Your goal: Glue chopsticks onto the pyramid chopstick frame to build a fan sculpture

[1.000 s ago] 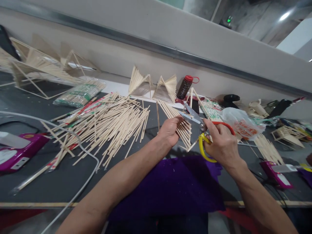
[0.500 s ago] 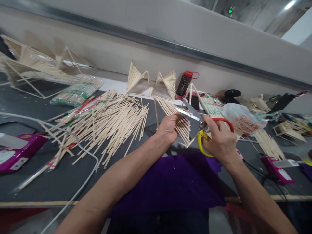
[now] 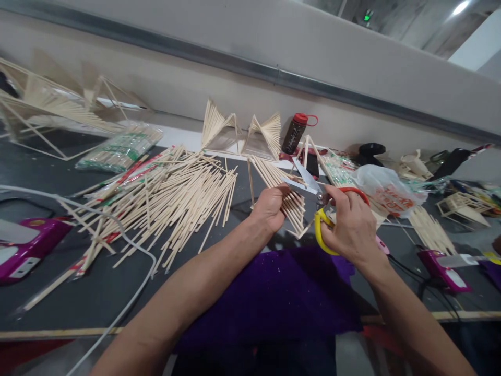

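My left hand [image 3: 270,210] grips a twisted lattice of thin wooden sticks [image 3: 294,211], its fingertips partly hidden behind the sticks. In my right hand [image 3: 350,222] are scissors [image 3: 320,199] with one red and one yellow handle. The blades stand apart and point left, the lower one close to my left fingertips and the upper edge of the lattice. A purple cloth [image 3: 274,297] lies below both hands. Left of my left hand spreads a large heap of loose sticks [image 3: 191,198].
Two small stick models [image 3: 264,133] and a red-capped bottle [image 3: 295,131] stand by the wall. A plastic bag [image 3: 389,190] lies right. Purple devices [image 3: 37,245] sit at both sides, with a white cable [image 3: 144,248] crossing the left. Bagged sticks [image 3: 121,146] lie behind the heap.
The scissors' blades have opened wider, and my right hand has shifted slightly left with its fingers more spread on the handles. My left hand keeps its hold on the lattice.
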`<state>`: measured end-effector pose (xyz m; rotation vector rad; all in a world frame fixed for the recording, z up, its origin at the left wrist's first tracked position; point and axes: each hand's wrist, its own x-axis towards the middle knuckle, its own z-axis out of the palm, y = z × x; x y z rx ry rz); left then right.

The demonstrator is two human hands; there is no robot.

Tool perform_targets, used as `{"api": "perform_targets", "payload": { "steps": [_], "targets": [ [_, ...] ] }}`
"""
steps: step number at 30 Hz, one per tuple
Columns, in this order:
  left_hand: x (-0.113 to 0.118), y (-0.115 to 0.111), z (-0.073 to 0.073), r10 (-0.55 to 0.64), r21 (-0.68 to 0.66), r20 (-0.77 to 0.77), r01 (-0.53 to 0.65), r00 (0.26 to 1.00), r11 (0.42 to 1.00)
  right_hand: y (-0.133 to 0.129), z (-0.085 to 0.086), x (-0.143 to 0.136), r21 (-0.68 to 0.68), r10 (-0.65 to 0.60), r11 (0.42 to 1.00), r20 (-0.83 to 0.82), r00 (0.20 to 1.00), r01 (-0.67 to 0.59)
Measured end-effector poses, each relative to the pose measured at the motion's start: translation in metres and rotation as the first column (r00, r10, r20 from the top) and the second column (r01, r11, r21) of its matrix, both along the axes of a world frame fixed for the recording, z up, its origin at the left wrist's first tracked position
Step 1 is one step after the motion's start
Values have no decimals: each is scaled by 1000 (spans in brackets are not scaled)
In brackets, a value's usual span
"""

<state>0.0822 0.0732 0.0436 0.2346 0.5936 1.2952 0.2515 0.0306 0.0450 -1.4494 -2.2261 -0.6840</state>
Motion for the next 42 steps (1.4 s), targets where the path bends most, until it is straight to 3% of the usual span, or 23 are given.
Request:
{"api": "perform_targets", "payload": {
  "steps": [6, 13, 29, 42],
  "targets": [
    [4, -4, 0, -4, 5, 43, 4, 999, 1000, -5, 4, 0, 41, 8, 999, 31, 999, -9],
    [7, -6, -2, -30, -24, 51, 31, 998, 999, -3, -7, 8, 63, 0, 998, 84, 996, -5],
    [9, -3, -7, -15, -93, 56, 20, 998, 995, 8, -11, 13, 32, 32, 999, 59, 998, -34],
    [3, 7, -15, 6, -48, 24, -5, 1000, 999, 10, -9, 6, 49, -16, 999, 74, 997, 13]
  ]
}}
